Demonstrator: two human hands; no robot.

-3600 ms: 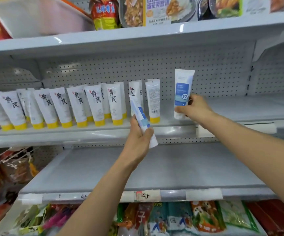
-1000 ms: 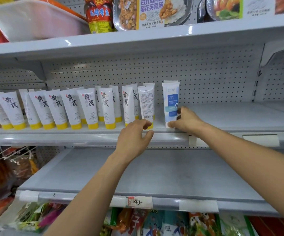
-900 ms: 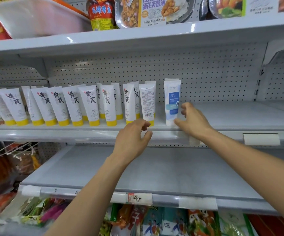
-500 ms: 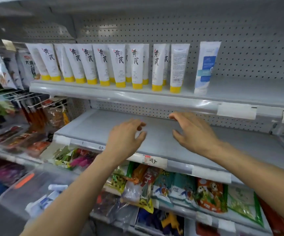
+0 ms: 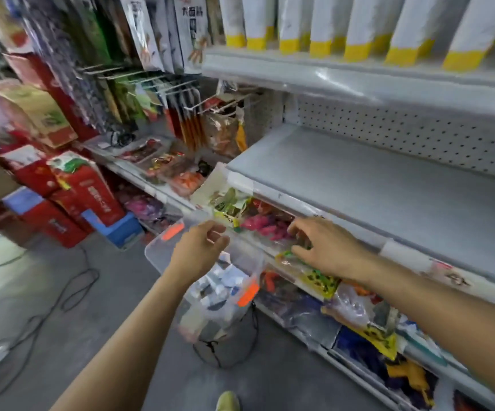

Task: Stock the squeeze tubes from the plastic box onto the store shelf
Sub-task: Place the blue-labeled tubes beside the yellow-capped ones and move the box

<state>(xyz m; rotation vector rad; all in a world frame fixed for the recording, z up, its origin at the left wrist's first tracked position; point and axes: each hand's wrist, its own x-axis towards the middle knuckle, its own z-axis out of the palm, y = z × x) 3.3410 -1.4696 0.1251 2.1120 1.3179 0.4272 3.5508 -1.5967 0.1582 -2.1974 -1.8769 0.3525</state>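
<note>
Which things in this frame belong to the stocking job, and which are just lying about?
Job: plastic box; loose tubes inside it; yellow-capped tubes on the upper shelf; left hand and right hand, both empty.
Lying about: snack packets; red cartons; floor cable; hanging bags.

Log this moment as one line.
next: grab tubes | left hand: empty, over box | right hand: empty, open | tubes: in box

Shelved tubes cropped at top; plastic box contents blurred.
</note>
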